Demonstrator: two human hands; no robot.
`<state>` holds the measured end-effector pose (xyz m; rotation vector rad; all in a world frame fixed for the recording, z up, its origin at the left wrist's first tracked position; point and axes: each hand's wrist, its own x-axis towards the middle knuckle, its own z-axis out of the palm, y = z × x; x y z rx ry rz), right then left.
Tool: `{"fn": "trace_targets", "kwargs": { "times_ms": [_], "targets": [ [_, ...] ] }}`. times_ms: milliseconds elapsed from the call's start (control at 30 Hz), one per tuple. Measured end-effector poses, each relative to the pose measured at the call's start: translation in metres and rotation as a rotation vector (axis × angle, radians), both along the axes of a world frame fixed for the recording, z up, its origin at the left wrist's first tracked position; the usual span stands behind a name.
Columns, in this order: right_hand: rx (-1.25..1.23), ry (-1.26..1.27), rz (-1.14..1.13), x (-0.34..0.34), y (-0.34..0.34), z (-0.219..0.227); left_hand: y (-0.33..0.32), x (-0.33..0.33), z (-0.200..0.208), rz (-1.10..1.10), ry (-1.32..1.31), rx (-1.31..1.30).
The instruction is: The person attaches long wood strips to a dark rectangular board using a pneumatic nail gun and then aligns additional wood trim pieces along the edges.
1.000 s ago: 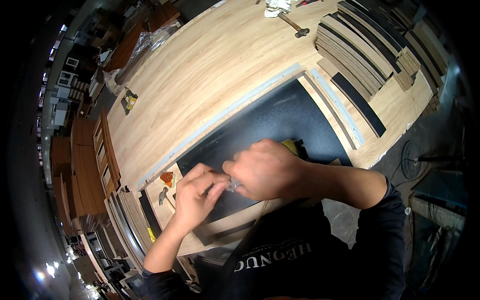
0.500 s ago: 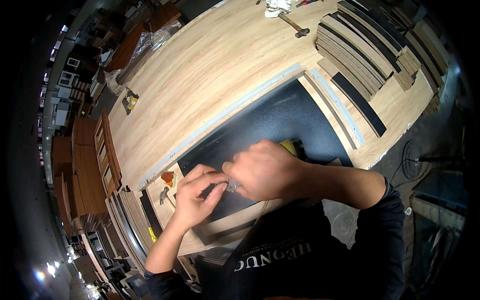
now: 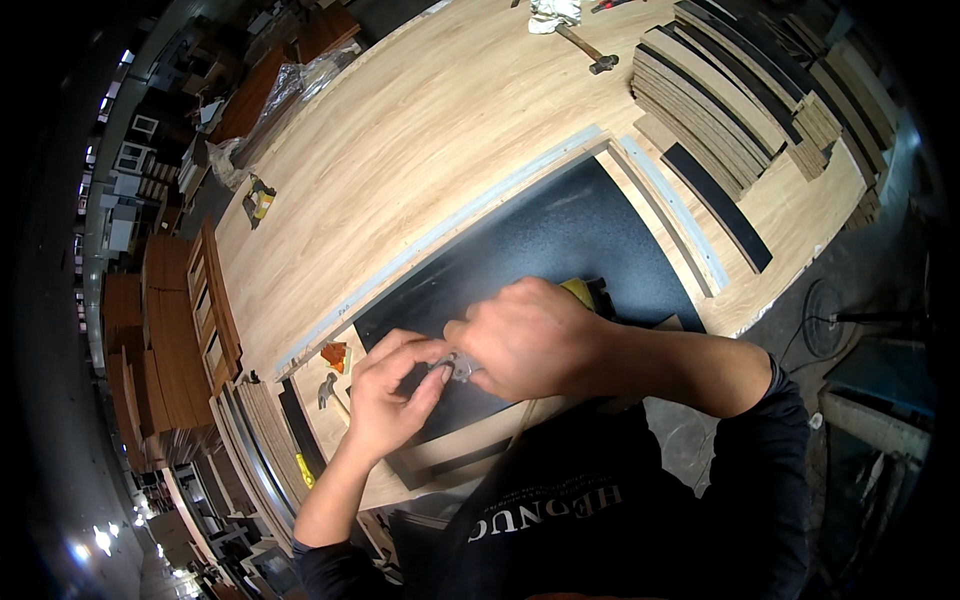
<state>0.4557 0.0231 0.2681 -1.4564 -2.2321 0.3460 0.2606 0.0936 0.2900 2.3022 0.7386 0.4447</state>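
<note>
My left hand point(image 3: 395, 392) and my right hand point(image 3: 540, 342) meet over a black panel point(image 3: 610, 235) set within a pale wooden frame. Between their fingertips is a small, shiny, clear-grey piece point(image 3: 459, 368), pinched from both sides; its exact kind is too small to make out. Partly hidden behind my right hand, a yellow-and-black object point(image 3: 590, 294) lies on the panel. Left of my left hand are a claw hammer point(image 3: 328, 392) and a small orange-brown item point(image 3: 336, 356).
Stacks of cut boards point(image 3: 700, 125) stand at the far right, with a single black strip point(image 3: 718, 208) nearer. Another hammer point(image 3: 601, 63) lies by a white bundle point(image 3: 553, 14) at the back. A yellow-and-black tool point(image 3: 260, 203) rests near the table's left edge. Brown panels point(image 3: 165, 350) stand beyond it.
My left fingers have shifted slightly, and more of the small shiny piece shows between my hands. My right hand stays nearly still.
</note>
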Motion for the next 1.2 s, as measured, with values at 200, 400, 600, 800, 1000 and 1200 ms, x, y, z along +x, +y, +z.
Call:
{"fn": "trace_targets", "kwargs": {
  "times_ms": [200,400,600,800,1000,1200],
  "targets": [
    [-0.077,-0.018,0.021,0.000,0.000,0.004,-0.003,0.000,0.000,0.029,0.071,0.049],
    [0.103,0.025,-0.004,-0.002,-0.001,-0.004,-0.004,0.000,-0.003,0.050,0.001,0.001],
    [0.096,-0.006,-0.009,-0.003,0.000,-0.004,-0.006,-0.002,-0.004,0.048,0.053,0.037],
    [-0.101,-0.020,0.012,-0.003,0.005,0.004,-0.004,-0.002,-0.005,0.076,-0.041,-0.121],
    [-0.059,-0.017,0.026,-0.005,0.005,-0.001,-0.004,-0.002,-0.005,0.056,0.056,0.055],
    [0.218,0.005,-0.064,-0.005,-0.002,-0.012,-0.002,-0.005,-0.009,0.093,0.007,-0.050]
  ]
}}
